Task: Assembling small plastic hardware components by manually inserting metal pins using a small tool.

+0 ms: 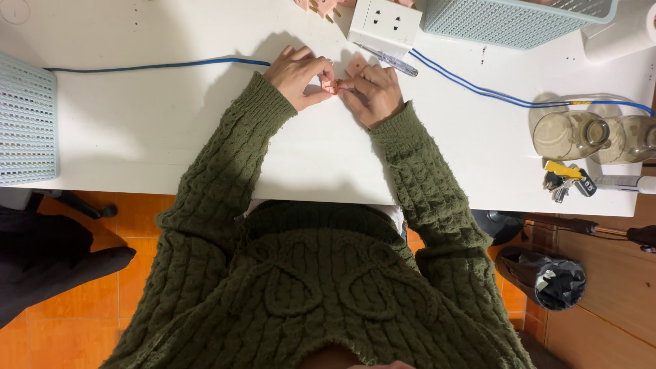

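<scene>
— What have you got in your hands there?

— A small pinkish-orange part (329,85), pinched between the fingertips of both. My left hand (298,74) comes in from one side with its fingers curled tight on it, and my right hand (374,92) meets it from the other, thumb and forefinger closed on the same piece. It is too small and too covered for me to say just what it is.

— Where is it relative to the table?

— Right over the white table (137,130), at the far middle, between my two hands, which are touching each other around it.

— And what lies close by?

— Just beyond my right hand lies a pen-shaped screwdriver (386,59), and beyond that a white wall socket (385,22). A blue cable (157,66) runs off from behind my left hand towards a pale mesh basket (26,123) at the table edge. A second mesh basket (512,20) stands at the far right, with glass jars (570,135) and a bunch of keys (566,179) well apart from my hands.
</scene>
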